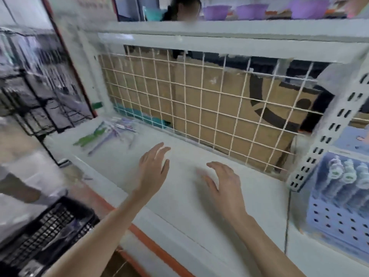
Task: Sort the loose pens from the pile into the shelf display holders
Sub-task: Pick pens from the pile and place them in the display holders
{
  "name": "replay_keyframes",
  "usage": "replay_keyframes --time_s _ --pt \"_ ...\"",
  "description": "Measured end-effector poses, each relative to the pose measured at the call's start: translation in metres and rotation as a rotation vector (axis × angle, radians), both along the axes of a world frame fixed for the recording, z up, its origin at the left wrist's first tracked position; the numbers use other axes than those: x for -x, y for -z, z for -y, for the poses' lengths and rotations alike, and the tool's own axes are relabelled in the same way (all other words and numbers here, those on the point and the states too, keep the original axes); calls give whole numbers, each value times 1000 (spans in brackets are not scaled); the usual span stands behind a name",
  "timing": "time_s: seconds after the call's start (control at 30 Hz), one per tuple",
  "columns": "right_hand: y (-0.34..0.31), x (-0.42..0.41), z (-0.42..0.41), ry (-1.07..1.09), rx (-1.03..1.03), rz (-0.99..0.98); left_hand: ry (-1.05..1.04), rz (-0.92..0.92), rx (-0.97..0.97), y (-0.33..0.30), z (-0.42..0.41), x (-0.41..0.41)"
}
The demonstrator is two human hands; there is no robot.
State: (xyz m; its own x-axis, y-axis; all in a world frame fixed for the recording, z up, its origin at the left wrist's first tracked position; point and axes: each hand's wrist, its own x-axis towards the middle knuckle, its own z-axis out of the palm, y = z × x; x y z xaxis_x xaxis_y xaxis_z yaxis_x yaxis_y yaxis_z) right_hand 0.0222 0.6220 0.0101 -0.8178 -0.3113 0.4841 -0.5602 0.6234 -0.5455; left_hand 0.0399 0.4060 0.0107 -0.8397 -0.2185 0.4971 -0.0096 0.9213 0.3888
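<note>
A pile of loose pens (pixel 107 132), green, purple and white, lies at the far left of a white shelf (pixel 179 196). My left hand (pixel 154 163) hovers over the shelf's middle with its fingers straight, holding nothing, to the right of the pile. A little to the right, my right hand (pixel 221 180) is spread palm down over the shelf, also holding nothing. The frame is blurred by motion.
A white wire grid (pixel 199 100) backs the shelf, with cardboard behind it. A blue perforated basket (pixel 339 218) holding packaged items stands at the right. A black wire rack (pixel 36 96) is at the left, a black crate (pixel 50 232) below left. A person stands behind the shelving.
</note>
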Motion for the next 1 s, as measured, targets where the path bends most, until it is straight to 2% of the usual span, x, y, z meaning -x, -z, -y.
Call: replay_keyframes --time_s 0.13,0.27,0.4,0.57,0.83,1.0 --pt "5 20 101 -98 -27 54 -113 36 4 8 98 -8" --pt "14 44 199 -177 -167 134 -206 80 -4 23 183 -3" --pt "18 71 271 -141 -255 268 -314 233 -56 30 248 13" --pt "26 106 322 10 -229 443 -345 386 -106 31 298 38" --pt "30 145 375 164 -353 509 -278 495 -169 26 328 67" --pt "34 157 376 174 -303 550 -161 561 -199 21 335 64"
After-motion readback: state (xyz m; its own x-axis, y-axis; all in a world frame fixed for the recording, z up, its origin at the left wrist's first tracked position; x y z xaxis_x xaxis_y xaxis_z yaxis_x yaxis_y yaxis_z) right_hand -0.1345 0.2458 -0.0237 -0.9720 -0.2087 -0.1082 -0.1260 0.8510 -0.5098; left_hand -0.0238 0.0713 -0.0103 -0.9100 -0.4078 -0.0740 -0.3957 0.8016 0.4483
